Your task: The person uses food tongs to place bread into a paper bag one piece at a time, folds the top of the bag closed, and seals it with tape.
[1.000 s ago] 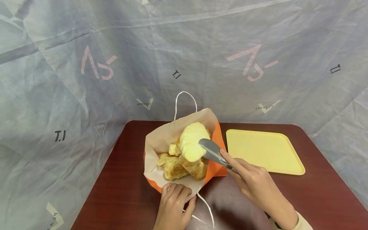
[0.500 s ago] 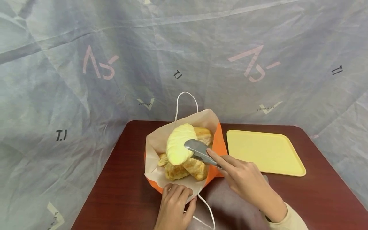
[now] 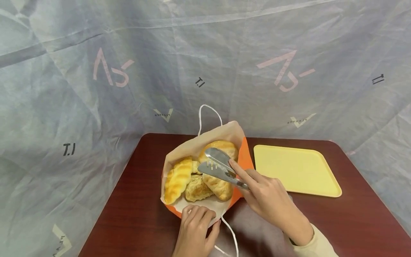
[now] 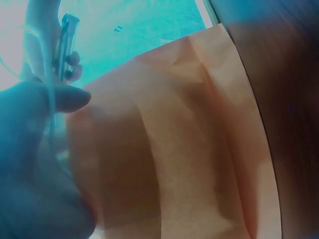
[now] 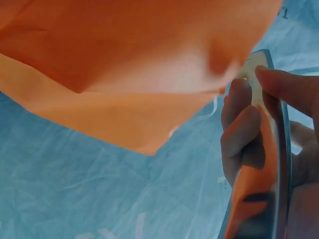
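My left hand (image 3: 196,228) pinches the near rim of an orange paper bag (image 3: 245,153), thumb outside and fingers over the edge. My right hand (image 3: 271,200) grips metal tongs (image 3: 219,172), whose spread tips hover over the bag's opening with nothing between them. Fingers (image 5: 241,134) curl round the handles in the right wrist view. A golden croissant (image 3: 177,182) lies at the left inside the bag. Beside it are a flaky pastry (image 3: 196,189) and other breads, partly hidden by the tongs. The left wrist view shows the bag's side (image 4: 189,139) up close.
A yellow tray (image 3: 295,169) lies at the right of the dark red table (image 3: 128,214). White string handles (image 3: 210,106) stick out at the bag's back and front. A grey printed sheet (image 3: 224,53) hangs behind the table.
The tongs have carried the croissant leftward and spread apart; the croissant now lies at the bag's left side. My left hand has stayed on the rim.
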Available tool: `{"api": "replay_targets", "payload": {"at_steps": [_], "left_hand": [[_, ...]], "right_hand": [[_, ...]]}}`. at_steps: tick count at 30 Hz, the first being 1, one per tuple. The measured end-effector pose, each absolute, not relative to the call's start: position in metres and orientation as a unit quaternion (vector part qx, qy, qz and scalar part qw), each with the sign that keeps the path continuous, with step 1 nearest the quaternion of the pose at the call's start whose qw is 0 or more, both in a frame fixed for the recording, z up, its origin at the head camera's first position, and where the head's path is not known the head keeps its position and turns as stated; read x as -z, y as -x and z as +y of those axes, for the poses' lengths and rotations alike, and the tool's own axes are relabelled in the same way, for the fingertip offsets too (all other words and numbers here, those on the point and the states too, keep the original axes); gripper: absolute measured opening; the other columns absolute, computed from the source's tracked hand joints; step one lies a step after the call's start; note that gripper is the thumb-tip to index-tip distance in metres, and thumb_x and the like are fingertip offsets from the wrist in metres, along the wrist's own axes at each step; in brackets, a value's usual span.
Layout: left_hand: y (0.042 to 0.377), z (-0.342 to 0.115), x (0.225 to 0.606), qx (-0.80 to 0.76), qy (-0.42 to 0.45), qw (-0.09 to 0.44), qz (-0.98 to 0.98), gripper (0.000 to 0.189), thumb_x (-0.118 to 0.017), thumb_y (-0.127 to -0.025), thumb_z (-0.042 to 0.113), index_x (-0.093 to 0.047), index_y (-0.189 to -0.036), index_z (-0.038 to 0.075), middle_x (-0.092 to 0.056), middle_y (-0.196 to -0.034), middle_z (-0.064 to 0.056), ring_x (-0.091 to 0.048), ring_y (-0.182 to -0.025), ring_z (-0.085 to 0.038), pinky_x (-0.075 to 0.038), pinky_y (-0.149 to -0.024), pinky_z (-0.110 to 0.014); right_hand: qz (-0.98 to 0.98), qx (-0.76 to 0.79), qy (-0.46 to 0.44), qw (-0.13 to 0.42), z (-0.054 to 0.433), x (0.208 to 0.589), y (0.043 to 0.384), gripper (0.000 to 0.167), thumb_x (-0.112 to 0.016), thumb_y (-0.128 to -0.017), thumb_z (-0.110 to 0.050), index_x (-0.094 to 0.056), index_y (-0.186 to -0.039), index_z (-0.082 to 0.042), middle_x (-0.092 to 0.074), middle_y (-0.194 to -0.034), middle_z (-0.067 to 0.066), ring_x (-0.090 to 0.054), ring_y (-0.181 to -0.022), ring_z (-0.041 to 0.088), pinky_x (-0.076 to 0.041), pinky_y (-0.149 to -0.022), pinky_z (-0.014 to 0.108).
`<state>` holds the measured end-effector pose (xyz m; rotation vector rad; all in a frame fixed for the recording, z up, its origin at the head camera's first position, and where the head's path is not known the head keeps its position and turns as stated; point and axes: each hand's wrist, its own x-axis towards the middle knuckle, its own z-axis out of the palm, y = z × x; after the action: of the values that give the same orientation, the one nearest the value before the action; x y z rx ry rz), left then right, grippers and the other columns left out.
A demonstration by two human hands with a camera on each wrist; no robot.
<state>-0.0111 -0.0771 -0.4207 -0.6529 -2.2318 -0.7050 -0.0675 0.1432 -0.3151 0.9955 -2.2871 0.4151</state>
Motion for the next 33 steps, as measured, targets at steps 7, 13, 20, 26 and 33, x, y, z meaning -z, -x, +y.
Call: {"api": "replay_targets", "payload": {"at_steps": [7,13,20,26,33], "left_hand": [[0.011,-0.076,0.421,0.273,0.248,0.339,-0.866,0.008,-0.074,-0.079,0.019,-0.066,-0.082,0.019,-0.06,-0.081,0.009,-0.058,-0.077,-0.01,-0.039,-0.083,-0.038],[0.013,-0.073,0.415,0.279,0.249,0.34,-0.863,0.005,-0.071,-0.083,0.018,-0.067,-0.082,0.019,-0.062,-0.082,0.009,-0.059,-0.078,-0.011,-0.039,-0.085,-0.04],[0.019,-0.077,0.406,0.29,0.259,0.355,-0.85,0.005,-0.071,-0.087,0.019,-0.067,-0.085,0.018,-0.062,-0.083,0.008,-0.058,-0.079,-0.011,-0.037,-0.086,-0.041],[0.033,-0.094,0.394,0.312,0.275,0.357,-0.836,0.015,-0.059,-0.099,0.027,-0.068,-0.092,0.016,-0.063,-0.086,0.008,-0.058,-0.082,-0.011,-0.034,-0.091,-0.043],[0.068,-0.111,0.384,0.299,0.326,0.429,-0.787,0.028,-0.053,-0.102,0.031,-0.066,-0.088,0.011,-0.057,-0.075,0.006,-0.054,-0.07,-0.013,-0.038,-0.084,-0.042]], "right_hand": [[-0.851,-0.227,-0.354,0.316,0.162,0.319,0.057,0.058,-0.05,-0.102,-0.041,-0.045,-0.148,-0.006,-0.062,-0.089,-0.005,-0.052,-0.06,0.001,-0.043,-0.05,0.017],[-0.867,-0.261,-0.289,0.311,0.2,0.332,0.045,0.068,-0.054,-0.101,-0.042,-0.035,-0.151,-0.001,-0.062,-0.099,-0.004,-0.054,-0.063,-0.003,-0.042,-0.055,0.015],[-0.918,-0.247,-0.175,0.254,0.25,0.36,0.025,0.072,-0.08,-0.081,-0.009,-0.04,-0.14,-0.007,-0.065,-0.097,-0.01,-0.064,-0.073,0.002,-0.042,-0.057,0.018],[-0.94,-0.21,-0.157,0.219,0.274,0.392,0.021,0.057,-0.082,-0.081,-0.019,-0.055,-0.131,-0.011,-0.066,-0.093,-0.009,-0.058,-0.07,0.0,-0.047,-0.056,0.029],[-0.96,-0.21,-0.129,0.133,0.283,0.426,0.023,0.044,-0.079,-0.085,-0.031,-0.065,-0.123,-0.012,-0.069,-0.106,-0.004,-0.066,-0.087,0.013,-0.053,-0.067,0.039]]}}
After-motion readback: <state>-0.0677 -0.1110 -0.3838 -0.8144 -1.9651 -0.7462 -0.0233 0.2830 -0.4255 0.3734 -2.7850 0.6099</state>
